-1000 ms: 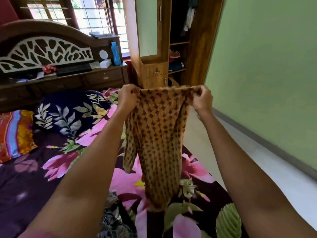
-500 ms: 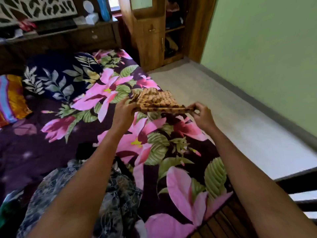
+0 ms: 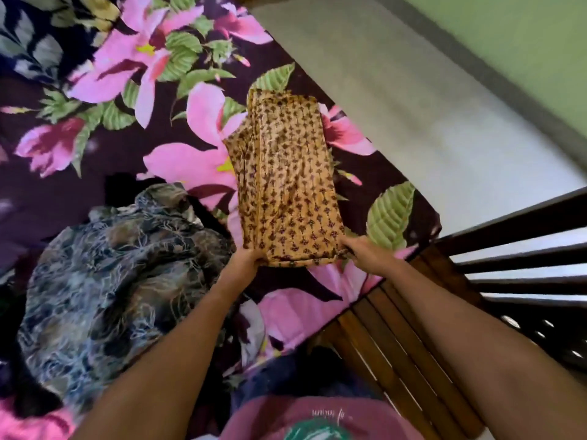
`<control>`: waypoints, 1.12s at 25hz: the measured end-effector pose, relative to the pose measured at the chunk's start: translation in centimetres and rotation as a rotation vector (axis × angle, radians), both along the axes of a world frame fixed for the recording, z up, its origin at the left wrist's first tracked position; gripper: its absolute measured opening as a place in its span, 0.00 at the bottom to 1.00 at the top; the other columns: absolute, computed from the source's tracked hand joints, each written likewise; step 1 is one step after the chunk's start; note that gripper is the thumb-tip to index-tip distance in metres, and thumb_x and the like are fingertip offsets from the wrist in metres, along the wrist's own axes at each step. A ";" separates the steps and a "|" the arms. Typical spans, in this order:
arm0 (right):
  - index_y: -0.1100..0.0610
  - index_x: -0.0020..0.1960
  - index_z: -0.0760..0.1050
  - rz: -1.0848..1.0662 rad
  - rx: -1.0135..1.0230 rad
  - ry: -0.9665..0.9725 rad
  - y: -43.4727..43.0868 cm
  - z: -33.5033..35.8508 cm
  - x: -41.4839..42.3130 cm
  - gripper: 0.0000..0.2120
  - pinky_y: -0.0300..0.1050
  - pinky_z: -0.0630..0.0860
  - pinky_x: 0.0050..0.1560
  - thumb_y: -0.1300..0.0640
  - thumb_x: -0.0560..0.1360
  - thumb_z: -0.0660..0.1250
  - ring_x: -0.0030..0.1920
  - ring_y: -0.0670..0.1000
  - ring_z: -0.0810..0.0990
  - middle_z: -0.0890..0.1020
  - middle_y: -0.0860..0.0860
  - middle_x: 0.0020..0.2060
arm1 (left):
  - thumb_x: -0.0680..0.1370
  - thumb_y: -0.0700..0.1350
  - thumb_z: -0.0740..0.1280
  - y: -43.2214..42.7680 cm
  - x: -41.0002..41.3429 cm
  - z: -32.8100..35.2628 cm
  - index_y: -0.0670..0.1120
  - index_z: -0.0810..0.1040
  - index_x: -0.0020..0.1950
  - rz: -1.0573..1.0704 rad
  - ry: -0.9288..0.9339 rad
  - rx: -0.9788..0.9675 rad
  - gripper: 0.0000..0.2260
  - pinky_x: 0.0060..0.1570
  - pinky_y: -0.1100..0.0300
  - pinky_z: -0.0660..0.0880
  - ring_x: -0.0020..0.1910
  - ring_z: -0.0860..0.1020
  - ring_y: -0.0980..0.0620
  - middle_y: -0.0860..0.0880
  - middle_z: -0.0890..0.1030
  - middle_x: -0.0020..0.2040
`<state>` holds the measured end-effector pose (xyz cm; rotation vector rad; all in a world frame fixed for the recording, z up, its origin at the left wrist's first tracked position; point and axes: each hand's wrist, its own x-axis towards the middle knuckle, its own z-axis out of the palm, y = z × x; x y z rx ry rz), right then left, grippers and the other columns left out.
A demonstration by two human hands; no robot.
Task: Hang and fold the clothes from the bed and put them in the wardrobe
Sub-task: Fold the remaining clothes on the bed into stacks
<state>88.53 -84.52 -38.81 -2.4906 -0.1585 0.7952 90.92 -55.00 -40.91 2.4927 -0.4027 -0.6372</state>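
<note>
An orange garment with a small dark print (image 3: 286, 185) lies spread lengthwise on the flowered bedspread (image 3: 165, 100), near the bed's right edge. My left hand (image 3: 246, 257) grips its near left corner. My right hand (image 3: 362, 249) pinches its near right corner. Both corners are at the end of the garment closest to me. A crumpled blue-grey patterned garment (image 3: 111, 274) lies heaped on the bed to the left of my left arm. The wardrobe is out of view.
The bed's dark wooden footboard with slats (image 3: 413, 328) runs along the lower right. Beyond the bed's right edge lies pale floor (image 3: 428, 106), bordered by a green wall (image 3: 524, 36). A dark leaf-print pillow (image 3: 28, 46) shows at the upper left.
The orange garment, held up in the air a second ago, has been lowered and laid flat on the bed. My view has tilted down from the wardrobe to the bed.
</note>
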 end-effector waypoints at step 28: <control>0.58 0.64 0.73 -0.462 0.248 0.218 15.1 -10.8 17.5 0.14 0.44 0.77 0.50 0.62 0.79 0.62 0.52 0.50 0.77 0.78 0.53 0.57 | 0.78 0.41 0.64 -0.8 12.9 -10.6 0.40 0.76 0.60 1.058 0.288 -0.210 0.11 0.51 0.60 0.71 0.55 0.76 0.46 0.47 0.79 0.53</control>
